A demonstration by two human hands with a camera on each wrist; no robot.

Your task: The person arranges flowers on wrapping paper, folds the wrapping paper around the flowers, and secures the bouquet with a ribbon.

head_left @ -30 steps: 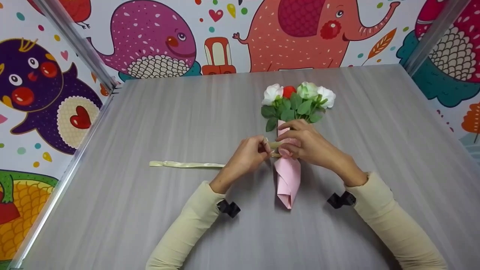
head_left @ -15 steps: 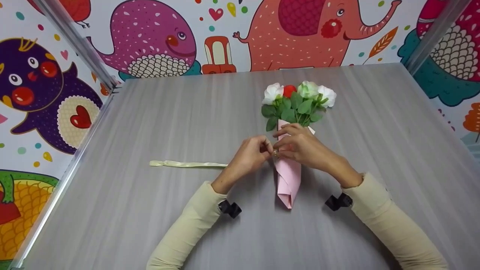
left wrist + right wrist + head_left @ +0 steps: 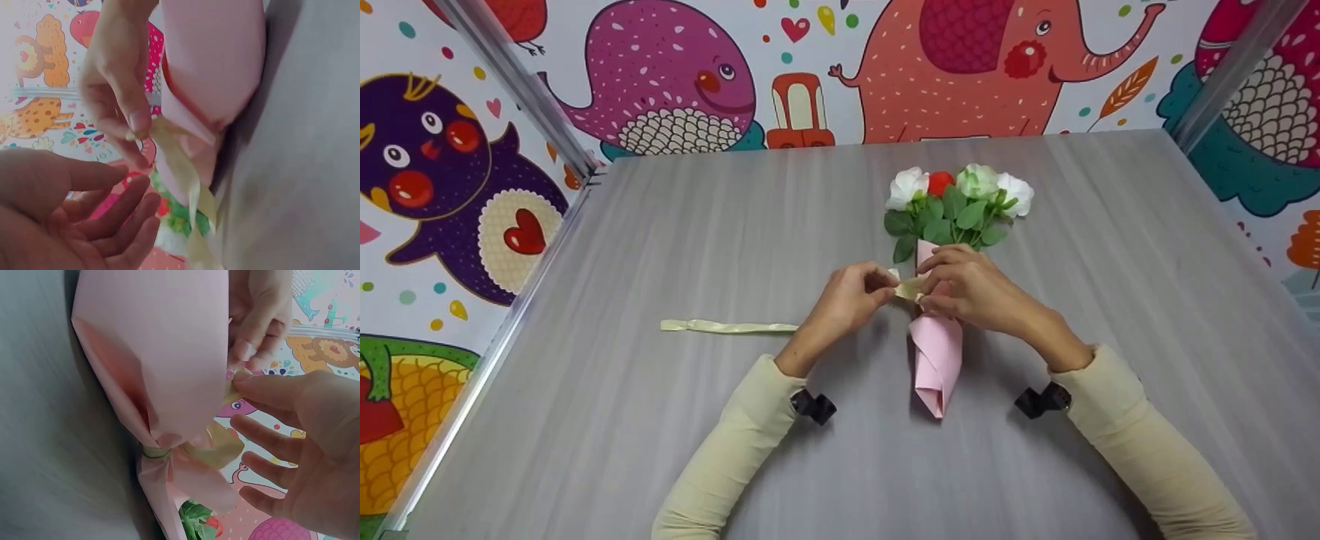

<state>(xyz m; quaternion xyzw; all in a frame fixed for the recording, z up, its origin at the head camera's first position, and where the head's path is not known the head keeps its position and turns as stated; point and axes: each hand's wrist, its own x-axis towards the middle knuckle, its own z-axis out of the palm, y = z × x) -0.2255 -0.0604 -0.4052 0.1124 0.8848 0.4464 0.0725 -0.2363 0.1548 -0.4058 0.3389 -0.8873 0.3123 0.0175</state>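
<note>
A bouquet of white, red and pale green roses (image 3: 979,181) lies on the table, its stems wrapped in pink paper (image 3: 937,356). A cream ribbon (image 3: 177,163) circles the wrap's narrow waist, with loose lengths by the hands. My right hand (image 3: 979,289) is over the wrap and pinches the ribbon between thumb and forefinger. Just left of the wrap, my left hand (image 3: 851,296) has its fingers loosely bent beside the ribbon. In the left wrist view a gap shows between its thumb and fingers, with no ribbon seen there.
A long ribbon tail (image 3: 727,328) stretches left across the grey table (image 3: 720,240), partly hidden by the left wrist. Printed cartoon panels (image 3: 682,75) stand behind and at the sides. Metal posts (image 3: 525,90) rise at the back corners.
The hands drew together at the ribbon, then parted slightly. My left hand has shifted a little up, and a wider piece of ribbon now shows between the hands. The bouquet stays put.
</note>
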